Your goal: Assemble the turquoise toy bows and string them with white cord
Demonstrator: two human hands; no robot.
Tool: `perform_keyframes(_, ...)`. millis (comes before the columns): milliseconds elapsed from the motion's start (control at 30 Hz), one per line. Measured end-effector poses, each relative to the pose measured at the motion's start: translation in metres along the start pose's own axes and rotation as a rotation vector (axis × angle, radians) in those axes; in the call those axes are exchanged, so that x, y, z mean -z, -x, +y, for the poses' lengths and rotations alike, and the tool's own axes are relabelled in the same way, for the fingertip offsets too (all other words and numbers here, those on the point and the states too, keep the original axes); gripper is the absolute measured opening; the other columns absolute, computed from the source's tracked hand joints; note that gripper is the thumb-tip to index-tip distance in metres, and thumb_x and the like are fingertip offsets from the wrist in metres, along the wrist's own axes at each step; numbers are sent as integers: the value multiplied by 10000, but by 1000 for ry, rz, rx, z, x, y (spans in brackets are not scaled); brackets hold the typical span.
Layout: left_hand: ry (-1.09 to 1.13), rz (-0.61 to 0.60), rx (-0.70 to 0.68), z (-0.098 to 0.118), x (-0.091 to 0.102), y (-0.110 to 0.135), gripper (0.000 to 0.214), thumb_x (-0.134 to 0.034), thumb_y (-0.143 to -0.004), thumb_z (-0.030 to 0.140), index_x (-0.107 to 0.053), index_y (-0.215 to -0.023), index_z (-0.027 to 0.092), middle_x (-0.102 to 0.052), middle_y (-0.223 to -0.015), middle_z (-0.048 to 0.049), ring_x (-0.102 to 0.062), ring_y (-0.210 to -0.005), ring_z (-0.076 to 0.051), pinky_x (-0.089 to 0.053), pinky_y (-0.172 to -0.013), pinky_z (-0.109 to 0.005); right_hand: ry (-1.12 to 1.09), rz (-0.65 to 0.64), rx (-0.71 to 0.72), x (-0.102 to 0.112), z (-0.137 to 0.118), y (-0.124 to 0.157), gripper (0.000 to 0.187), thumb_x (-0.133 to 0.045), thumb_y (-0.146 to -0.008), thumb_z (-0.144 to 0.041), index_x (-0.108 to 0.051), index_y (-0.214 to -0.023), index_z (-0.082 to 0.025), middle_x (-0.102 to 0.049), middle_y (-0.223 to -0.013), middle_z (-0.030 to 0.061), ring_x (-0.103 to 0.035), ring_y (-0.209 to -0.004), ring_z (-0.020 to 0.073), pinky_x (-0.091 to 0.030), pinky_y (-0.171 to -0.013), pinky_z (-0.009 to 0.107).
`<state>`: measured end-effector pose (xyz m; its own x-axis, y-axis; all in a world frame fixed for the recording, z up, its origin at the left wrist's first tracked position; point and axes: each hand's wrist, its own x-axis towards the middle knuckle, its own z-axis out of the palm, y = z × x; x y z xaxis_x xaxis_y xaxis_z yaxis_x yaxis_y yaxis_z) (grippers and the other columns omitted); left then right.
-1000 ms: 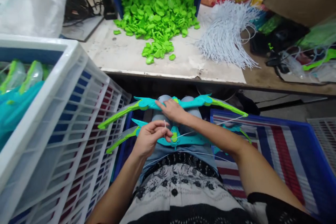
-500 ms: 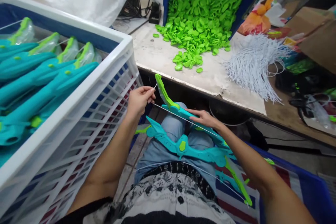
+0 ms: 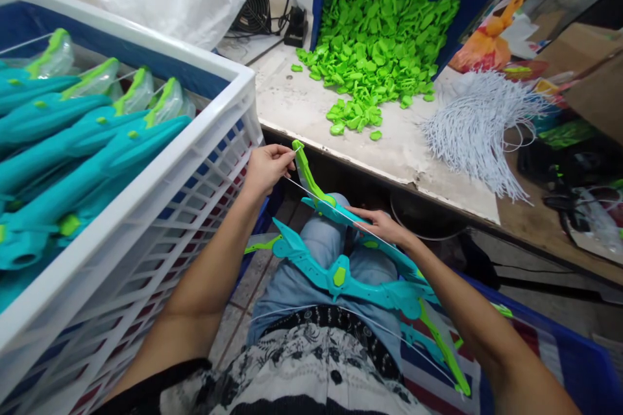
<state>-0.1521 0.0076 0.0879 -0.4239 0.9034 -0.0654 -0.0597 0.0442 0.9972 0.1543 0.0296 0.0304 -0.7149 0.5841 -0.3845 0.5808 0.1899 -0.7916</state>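
Note:
My left hand (image 3: 267, 167) pinches the end of a thin white string (image 3: 341, 213) at the green tip of a teal and green toy bow (image 3: 325, 202). That bow slants across my knees. My right hand (image 3: 382, 225) lies on its teal middle, fingers closed around the grip, with the string stretched over it. A second toy bow (image 3: 350, 280) with its own string rests lower on my lap.
A white slatted crate (image 3: 160, 207) at the left holds several teal and green bows. On the table ahead lie a heap of green plastic pieces (image 3: 377, 52) and a bundle of white strings (image 3: 474, 130). A blue crate (image 3: 574, 350) lined with striped sheet sits at my right.
The upper bow swung from lying level across my knees to slanting, its green tip raised to the left. My left hand pulled the string out to that tip. The view turned left.

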Motion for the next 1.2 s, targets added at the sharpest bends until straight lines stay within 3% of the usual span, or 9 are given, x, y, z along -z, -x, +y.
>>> perform_keyframes(133,34,-31,5,4,1,-2,113,-676,-668,209,-630,-668,105,-575,-477,14,-432,-347,-58,-414,-391,-195,-3,2,-8,0,0,1,577,-530,-849,-450,-479,-1367,-202,-708,-889,28,-617,-713,159,-502,-709,293)
perform_keyframes(333,45,-47,-16,1,-3,-5,119,-670,-694,192,-583,-677,113,-575,-472,16,-417,-342,-55,-414,-407,-195,5,-8,3,-1,-2,0,595,-524,-851,-468,-460,-1380,-203,-690,-854,17,-589,-647,134,-476,-637,256)
perform_keyframes(500,111,-110,-8,2,-2,-9,249,-688,-692,177,-535,-882,129,-602,-507,36,-456,-345,-65,-428,-431,-195,233,28,19,-7,-2,8,549,-455,-899,-457,-438,-1397,-225,-677,-770,3,-554,-586,124,-449,-603,247)
perform_keyframes(633,118,-142,80,7,4,-5,219,-710,-674,187,-562,-812,102,-613,-508,6,-466,-354,-64,-442,-440,-204,420,121,138,-4,-7,4,485,-463,-900,-470,-531,-1325,-246,-684,-1003,66,-627,-852,199,-496,-777,320)
perform_keyframes(733,140,-154,79,6,9,2,246,-726,-654,207,-570,-813,102,-620,-514,2,-481,-365,-68,-448,-443,-206,446,376,301,4,-34,-21,387,-503,-891,-434,-645,-1179,-217,-638,-1119,103,-592,-1013,221,-473,-901,363)
perform_keyframes(833,169,-172,65,4,12,10,300,-754,-633,249,-575,-827,107,-625,-523,5,-493,-374,-71,-467,-463,-215,260,552,467,9,-80,-65,348,-541,-879,-377,-641,-1154,-189,-641,-991,77,-604,-880,163,-497,-797,297)
perform_keyframes(1000,193,-186,70,3,19,19,360,-794,-597,316,-592,-817,115,-630,-536,3,-504,-391,-72,-458,-464,-209,13,468,608,5,-133,-122,209,-626,-804,-340,-684,-885,-156,-604,-786,16,-542,-683,110,-445,-633,239)
perform_keyframes(1067,191,-195,82,3,23,22,379,-799,-590,338,-590,-820,121,-632,-541,2,-505,-394,-73,-448,-459,-206,29,432,630,2,-139,-129,159,-625,-799,-308,-654,-767,-155,-575,-723,3,-513,-656,107,-420,-629,242)
perform_keyframes(1200,106,-210,88,-3,28,26,396,-769,-618,381,-561,-863,149,-627,-551,7,-531,-417,-103,-429,-450,-216,187,443,696,-9,-142,-125,132,-554,-843,-246,-579,-741,-166,-547,-730,12,-487,-694,125,-400,-687,266)
